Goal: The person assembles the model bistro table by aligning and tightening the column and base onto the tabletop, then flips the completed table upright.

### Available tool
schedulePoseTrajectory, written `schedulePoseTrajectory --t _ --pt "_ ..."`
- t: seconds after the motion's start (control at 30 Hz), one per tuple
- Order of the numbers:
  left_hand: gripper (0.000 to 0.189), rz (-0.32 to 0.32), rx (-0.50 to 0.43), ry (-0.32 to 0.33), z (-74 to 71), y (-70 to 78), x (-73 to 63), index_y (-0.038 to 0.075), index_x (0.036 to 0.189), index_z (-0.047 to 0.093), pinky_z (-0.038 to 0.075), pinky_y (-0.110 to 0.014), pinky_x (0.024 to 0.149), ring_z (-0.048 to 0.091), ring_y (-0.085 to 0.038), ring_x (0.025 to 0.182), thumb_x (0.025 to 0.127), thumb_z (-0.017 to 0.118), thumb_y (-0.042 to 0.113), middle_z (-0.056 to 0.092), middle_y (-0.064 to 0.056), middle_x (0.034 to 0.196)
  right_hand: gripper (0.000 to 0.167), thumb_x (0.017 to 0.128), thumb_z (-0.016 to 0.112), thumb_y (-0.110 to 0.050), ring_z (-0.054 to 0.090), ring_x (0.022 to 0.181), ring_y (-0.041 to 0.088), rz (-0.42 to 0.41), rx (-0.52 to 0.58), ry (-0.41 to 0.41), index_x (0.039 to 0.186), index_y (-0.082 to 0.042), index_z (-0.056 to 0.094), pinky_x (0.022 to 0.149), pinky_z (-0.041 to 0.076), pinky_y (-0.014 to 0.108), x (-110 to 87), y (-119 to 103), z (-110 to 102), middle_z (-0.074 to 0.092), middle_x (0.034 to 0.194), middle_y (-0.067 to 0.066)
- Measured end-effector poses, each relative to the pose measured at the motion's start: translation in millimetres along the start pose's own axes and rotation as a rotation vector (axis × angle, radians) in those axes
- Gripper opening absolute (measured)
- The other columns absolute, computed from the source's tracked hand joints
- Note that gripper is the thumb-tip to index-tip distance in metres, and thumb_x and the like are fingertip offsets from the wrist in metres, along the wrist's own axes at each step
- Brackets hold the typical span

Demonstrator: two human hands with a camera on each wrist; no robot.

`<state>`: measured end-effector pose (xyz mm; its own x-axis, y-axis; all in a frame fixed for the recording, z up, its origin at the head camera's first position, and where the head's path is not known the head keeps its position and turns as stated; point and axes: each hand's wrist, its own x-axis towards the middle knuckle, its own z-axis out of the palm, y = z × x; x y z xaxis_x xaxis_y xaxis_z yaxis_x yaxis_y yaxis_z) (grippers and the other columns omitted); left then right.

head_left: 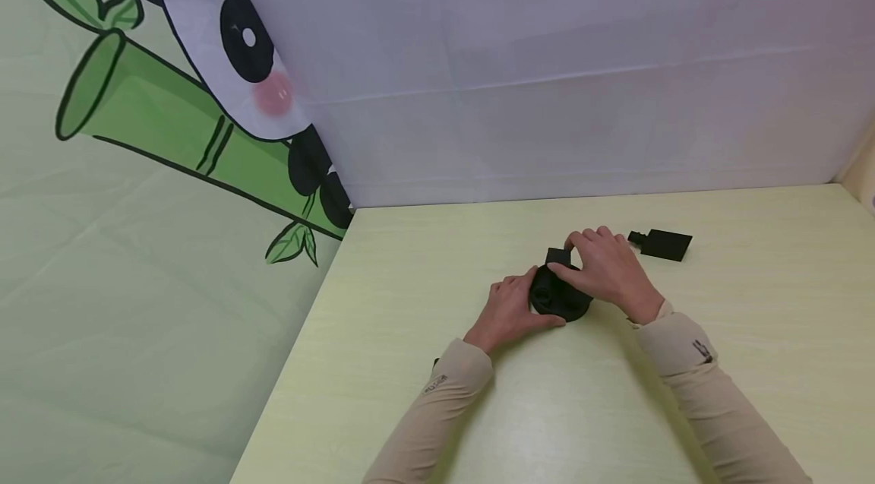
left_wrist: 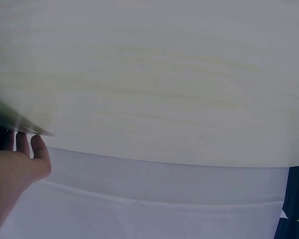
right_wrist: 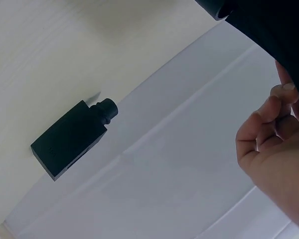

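Note:
A black round base (head_left: pixel 573 308) sits on the light wooden table, with a black squarish block (head_left: pixel 557 255) at its far side. My left hand (head_left: pixel 509 313) holds the base from the left, thumb along the near rim and fingers on the far left side. My right hand (head_left: pixel 608 264) grips the block from the right between thumb and fingers. Up close in the right wrist view, curled fingers of the right hand (right_wrist: pixel 274 134) meet a dark flat-sided piece (right_wrist: pixel 279 35) with a short round tube beside it. Much of the base is hidden behind the right hand.
To the right of my right hand lies a second black block (head_left: pixel 666 245) with a round ridged neck (right_wrist: pixel 106 110). Behind the table (head_left: pixel 766 362) hangs a pale cloth backdrop (head_left: pixel 547 89), printed with a panda and green bamboo at the left.

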<state>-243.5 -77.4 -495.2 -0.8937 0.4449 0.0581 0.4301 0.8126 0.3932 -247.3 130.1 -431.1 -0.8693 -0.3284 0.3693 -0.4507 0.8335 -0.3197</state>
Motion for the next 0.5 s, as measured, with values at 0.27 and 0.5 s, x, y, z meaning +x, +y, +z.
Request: schedulePoseTrajectory --t 0.27,0.5 --pt "0.099 -0.004 0.011 -0.003 1.7 -0.4 2.1 0.013 0.160 0.037 0.036 -0.040 0.107 0.051 -0.023 0.132 0.085 0.078 0.063 0.059 -0.002 0.145 0.039 0.093 0.073 -0.038 0.059 0.093 0.040 0.000 -0.026 0.021 0.103 -0.001 0.070 0.079 0.046 0.057 0.5 -1.1 4.3 0.069 0.094 0.016" --pt "0.097 -0.005 0.015 -0.007 3.1 -0.5 3.1 0.016 0.160 0.038 0.037 -0.041 0.107 0.052 -0.022 0.130 0.085 0.077 0.063 0.061 -0.001 0.142 0.045 0.093 0.074 -0.043 0.057 0.088 0.038 -0.012 -0.060 0.031 0.101 0.001 0.069 0.076 0.045 0.054 0.4 -2.3 5.7 0.067 0.090 0.015"
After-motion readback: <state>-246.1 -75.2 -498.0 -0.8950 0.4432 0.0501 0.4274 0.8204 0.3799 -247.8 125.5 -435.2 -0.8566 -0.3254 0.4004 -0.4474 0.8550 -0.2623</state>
